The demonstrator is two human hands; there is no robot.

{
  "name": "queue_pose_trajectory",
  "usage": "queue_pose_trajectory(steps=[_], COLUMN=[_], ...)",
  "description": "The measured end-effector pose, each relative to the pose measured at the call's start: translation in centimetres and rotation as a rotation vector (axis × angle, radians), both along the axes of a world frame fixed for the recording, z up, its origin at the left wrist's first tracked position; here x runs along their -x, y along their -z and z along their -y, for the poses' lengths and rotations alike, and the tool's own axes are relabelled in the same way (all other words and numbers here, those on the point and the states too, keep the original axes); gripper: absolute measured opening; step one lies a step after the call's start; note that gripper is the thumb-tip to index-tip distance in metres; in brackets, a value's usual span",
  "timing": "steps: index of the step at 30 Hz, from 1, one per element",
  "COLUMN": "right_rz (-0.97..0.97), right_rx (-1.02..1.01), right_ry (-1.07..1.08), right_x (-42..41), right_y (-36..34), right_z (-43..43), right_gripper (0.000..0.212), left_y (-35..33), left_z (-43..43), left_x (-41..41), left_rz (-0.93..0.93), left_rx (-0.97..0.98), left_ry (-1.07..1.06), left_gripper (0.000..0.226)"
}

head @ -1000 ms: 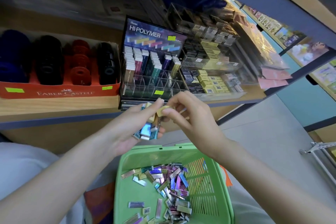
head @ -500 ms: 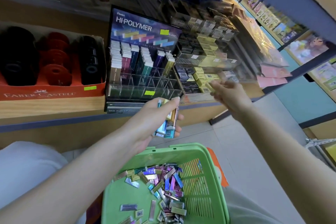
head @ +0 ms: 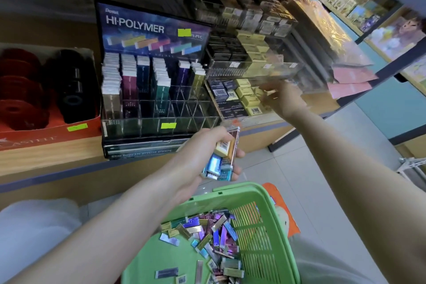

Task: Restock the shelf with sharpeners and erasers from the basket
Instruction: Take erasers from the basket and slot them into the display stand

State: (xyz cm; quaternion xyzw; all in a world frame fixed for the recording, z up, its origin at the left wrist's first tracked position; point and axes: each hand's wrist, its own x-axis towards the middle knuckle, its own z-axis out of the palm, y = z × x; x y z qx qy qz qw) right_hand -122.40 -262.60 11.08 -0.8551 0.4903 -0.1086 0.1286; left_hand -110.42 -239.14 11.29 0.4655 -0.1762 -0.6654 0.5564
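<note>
My left hand (head: 200,147) grips a bundle of slim erasers (head: 224,157), blue, teal, gold and yellow, just above the green basket (head: 242,188). Several more metallic-sleeved erasers (head: 207,235) lie loose in the basket. My right hand (head: 282,101) reaches into the lower level of a clear acrylic rack (head: 253,74), its fingers over the rows of yellow and black boxed erasers (head: 244,97). The fingers are blurred, so whether they hold an eraser is unclear. The Hi-Polymer eraser display (head: 152,90) stands to the left on the shelf.
A red Faber-Castell box (head: 46,136) with black and red sharpeners (head: 69,85) sits at the far left of the wooden shelf (head: 57,157). Pink packets (head: 350,80) lie right of the rack. A shelf board overhangs at the top right. Grey floor tiles show at the right.
My right hand left the bundle in my left hand and moved up and right into the clear rack. My left hand stayed above the basket, still holding the erasers.
</note>
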Motion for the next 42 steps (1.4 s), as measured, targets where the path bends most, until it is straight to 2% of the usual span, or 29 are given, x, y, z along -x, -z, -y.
queue_pose_trajectory(steps=[3,7,14,17,21,26,27,29,31,33,37,42], right_rz=[-0.110,-0.007,0.085,0.116,0.073,0.348,0.395,0.447,0.420,0.373,0.504,0.673], right_rx=[0.056,0.083,0.195,0.144,0.123,0.286,0.243,0.008,-0.311,-0.527,-0.728,-0.804], right_ry=[-0.089,-0.116,-0.064,-0.025,-0.111,-0.167,-0.163,-0.107,-0.059,-0.070,-0.012,0.092], right_x=[0.1,-1.1,-1.5,-1.8,-0.9,0.9,1.3,1.7,1.9,1.9,1.8,2.0], right_y=[-0.2,-0.1,1.3,1.1,0.7,0.6,0.5,0.1,-0.5,-0.7,-1.1,-2.3], right_z=[0.2,0.3,0.9,0.7,-0.3,-6.0,-7.6,-10.9,-13.4,-14.7,-15.0,-15.4], right_gripper=[0.029,0.032,0.019,0.020,0.024,0.016,0.014,0.014,0.024,0.025,0.015,0.025], left_y=[0.0,0.1,0.9,1.1,1.2,1.1,1.1,1.0,1.0,1.0,0.9,0.5], left_z=[-0.1,-0.1,0.3,0.4,0.5,0.4,0.3,0.1,0.0,0.0,-0.2,-1.0], left_x=[0.1,0.3,0.4,0.5,0.4,0.4,0.4,0.5,0.6,0.8,1.2,1.1], left_rz=[-0.008,0.011,0.126,0.155,0.104,0.044,0.062,0.098,0.113,0.114,0.089,0.088], left_rx=[0.007,0.005,-0.017,-0.033,-0.070,-0.052,-0.051,-0.050,-0.046,-0.045,-0.051,-0.041], left_ry=[0.001,-0.039,0.006,0.026,0.047,0.018,0.018,0.014,-0.006,-0.031,-0.074,-0.100], left_gripper=[0.017,0.024,0.026,0.028,0.029,0.023,0.022,0.021,0.019,0.018,0.020,0.018])
